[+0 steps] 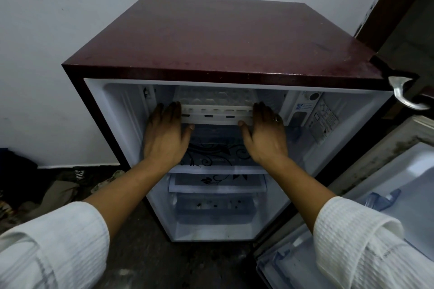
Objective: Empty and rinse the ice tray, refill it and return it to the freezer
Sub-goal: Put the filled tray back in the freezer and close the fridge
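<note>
A small maroon fridge [211,37] stands open in front of me. At the top of its cavity lies a white ice tray [216,114], its front edge facing me and its back part inside the freezer space. My left hand [164,134] grips the tray's left end, fingers along the side and thumb under the front edge. My right hand [265,134], with a ring on one finger, grips the right end the same way. The tray's cells are hard to make out in the dim interior.
Below the tray are a glass shelf [218,169] with a black floral print and a lower drawer [216,209]. The fridge door [387,195] hangs open at the right. A metal handle [404,96] sticks out at the upper right. Cloth heaps [47,185] lie on the floor at left.
</note>
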A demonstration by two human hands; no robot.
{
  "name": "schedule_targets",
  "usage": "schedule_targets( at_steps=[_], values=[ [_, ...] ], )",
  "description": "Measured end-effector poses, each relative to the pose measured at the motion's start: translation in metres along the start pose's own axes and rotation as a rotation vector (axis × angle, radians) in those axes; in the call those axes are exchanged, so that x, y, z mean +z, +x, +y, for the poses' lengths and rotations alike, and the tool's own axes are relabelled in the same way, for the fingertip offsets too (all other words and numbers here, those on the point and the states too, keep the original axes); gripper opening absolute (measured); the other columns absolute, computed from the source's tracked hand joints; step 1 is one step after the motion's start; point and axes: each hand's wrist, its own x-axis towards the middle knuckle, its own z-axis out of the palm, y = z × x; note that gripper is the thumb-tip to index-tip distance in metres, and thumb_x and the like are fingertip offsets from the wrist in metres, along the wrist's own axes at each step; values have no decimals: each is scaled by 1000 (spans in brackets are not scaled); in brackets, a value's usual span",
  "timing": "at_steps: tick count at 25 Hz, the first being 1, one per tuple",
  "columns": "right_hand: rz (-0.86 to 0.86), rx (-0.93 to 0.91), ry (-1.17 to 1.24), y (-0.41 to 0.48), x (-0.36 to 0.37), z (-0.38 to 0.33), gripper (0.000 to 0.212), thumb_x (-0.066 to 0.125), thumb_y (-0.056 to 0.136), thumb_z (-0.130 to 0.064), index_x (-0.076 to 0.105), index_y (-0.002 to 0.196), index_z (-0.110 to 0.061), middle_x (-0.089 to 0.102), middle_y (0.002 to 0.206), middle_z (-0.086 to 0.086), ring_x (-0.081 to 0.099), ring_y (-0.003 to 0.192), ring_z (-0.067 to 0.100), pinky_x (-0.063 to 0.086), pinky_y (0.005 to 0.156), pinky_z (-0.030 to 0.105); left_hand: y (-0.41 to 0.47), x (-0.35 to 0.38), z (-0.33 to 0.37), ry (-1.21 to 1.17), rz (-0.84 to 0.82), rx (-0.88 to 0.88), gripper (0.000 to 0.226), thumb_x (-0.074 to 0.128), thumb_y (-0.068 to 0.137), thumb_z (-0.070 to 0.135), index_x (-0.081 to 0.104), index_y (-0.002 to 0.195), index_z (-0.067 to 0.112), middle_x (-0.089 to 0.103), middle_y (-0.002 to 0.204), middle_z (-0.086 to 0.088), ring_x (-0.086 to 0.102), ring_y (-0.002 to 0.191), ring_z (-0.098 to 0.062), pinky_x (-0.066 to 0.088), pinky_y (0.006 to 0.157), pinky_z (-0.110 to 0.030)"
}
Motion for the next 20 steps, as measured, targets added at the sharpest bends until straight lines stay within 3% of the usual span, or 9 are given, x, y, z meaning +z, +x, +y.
schedule_targets(
  at_steps=[4,8,16,20],
  values=[
    [-55,-15,-9,5,-3,-1,83,24,102,-62,24,160,-2,25,166,20,27,152,35,23,124,46,11,1,2,51,-71,-1,90,30,101,67,38,157,-2,45,159,-22,35,149,-48,36,120,-56],
    [-121,-16,-32,16,-7,1,84,27,103,-63,17,161,-3,18,168,19,21,154,34,19,126,45,17,0,7,102,-112,-9,97,30,100,74,27,163,0,35,167,-20,27,154,-46,28,125,-54],
    [-188,-14,-34,26,-10,-1,90,24,101,-67,9,162,-3,11,170,18,18,155,33,16,126,47,36,-5,11,203,-174,-7,119,24,85,89,17,165,1,29,169,-19,24,154,-43,25,126,-51],
    [-223,-29,-44,30,-13,0,91,24,101,-67,4,162,-4,6,171,17,14,156,32,14,126,46,41,-5,10,215,-204,10,120,31,87,89,10,166,2,23,171,-19,21,155,-43,22,128,-51]
  ],
)
